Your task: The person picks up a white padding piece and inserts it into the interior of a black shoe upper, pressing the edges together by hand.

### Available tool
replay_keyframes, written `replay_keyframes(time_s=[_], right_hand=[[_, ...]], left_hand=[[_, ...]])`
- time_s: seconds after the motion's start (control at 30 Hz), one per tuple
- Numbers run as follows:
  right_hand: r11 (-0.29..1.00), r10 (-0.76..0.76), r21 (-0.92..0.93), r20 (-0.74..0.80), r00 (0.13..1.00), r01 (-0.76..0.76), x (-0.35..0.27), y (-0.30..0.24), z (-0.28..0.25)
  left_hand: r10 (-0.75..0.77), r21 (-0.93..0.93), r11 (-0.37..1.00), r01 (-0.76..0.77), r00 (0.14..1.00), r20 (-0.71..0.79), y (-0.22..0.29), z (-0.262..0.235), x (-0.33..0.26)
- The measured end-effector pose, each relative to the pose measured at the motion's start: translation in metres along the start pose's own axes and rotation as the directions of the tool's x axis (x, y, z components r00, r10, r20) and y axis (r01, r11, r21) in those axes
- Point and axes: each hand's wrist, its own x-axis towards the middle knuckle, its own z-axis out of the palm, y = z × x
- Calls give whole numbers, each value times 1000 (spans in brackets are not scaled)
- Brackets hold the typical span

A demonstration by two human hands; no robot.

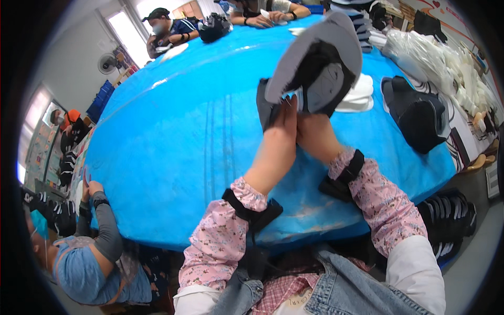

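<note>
A black-and-grey piece like a shoe upper (320, 73) is raised above the blue table, tilted, with its wide grey rim turned up and a dark hollow inside. My left hand (281, 126) holds it from below on the left, fingers pointing up against it. From the right, my right hand (317, 134) grips the lower edge, its fingers mostly hidden behind the piece. The hands nearly touch at the wrists. Behind the held piece lies a stack of white pads (357, 94). Farther right rest similar black pieces (417, 113).
A blue sheet covers the large table (163, 147). Clear plastic bags (436, 58) crowd its right edge; more black pieces (446, 215) hang low at right. Co-workers sit across the table, and a person (94, 257) works at left. A dark bundle (214, 27) lies at the far edge.
</note>
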Motion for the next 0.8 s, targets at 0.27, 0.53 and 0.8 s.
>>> replay_keyframes(time_s=[0.27, 0.53, 0.8], right_hand=[[998, -59, -33, 6, 998, 59, -3, 3, -2], [993, -77, -93, -26, 997, 74, -5, 5, -3], [999, -17, 34, 46, 999, 15, -2, 1, -9]], left_hand=[[-26, 371, 929, 21, 1000, 10, -3, 15, 1], [-47, 440, 896, 56, 998, -30, -4, 28, 7], [-11, 287, 958, 13, 1000, -6, 5, 2, 1]])
